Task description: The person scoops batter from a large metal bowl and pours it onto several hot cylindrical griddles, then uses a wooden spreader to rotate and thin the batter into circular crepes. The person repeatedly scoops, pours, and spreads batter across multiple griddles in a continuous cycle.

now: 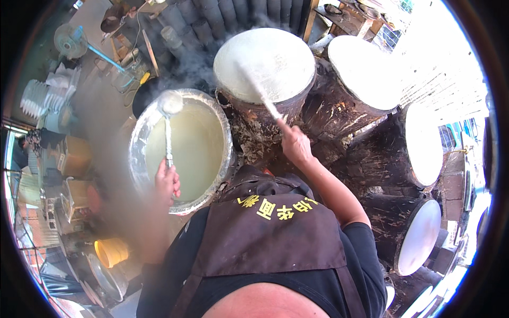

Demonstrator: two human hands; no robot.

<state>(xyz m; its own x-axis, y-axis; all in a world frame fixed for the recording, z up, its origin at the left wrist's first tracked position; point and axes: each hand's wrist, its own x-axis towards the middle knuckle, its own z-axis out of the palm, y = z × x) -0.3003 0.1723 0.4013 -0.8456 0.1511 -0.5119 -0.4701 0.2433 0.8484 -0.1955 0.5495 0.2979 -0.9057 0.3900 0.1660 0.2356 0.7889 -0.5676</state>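
My left hand [168,183] is closed on the handle of a whitish ladle [170,103], whose round head is raised over the far rim of a large vat [220,122] of pale, milky liquid [193,153]. My right hand [297,143] grips a long, thin stick or paddle [265,98], pale along most of its length. Its far end reaches over the round white top [281,63] of a dark, crusted drum [265,116] and is blurred there, so I cannot tell whether it touches that surface. Steam drifts between the vat and this drum.
More white-topped drums [366,69] curve round my right side. Dark upright cylinders [207,16] stand behind. At left are a fan [70,41], stacked white items [40,98], a yellow bucket [110,252] and metal basins [106,278]. A haze blurs part of the left side.
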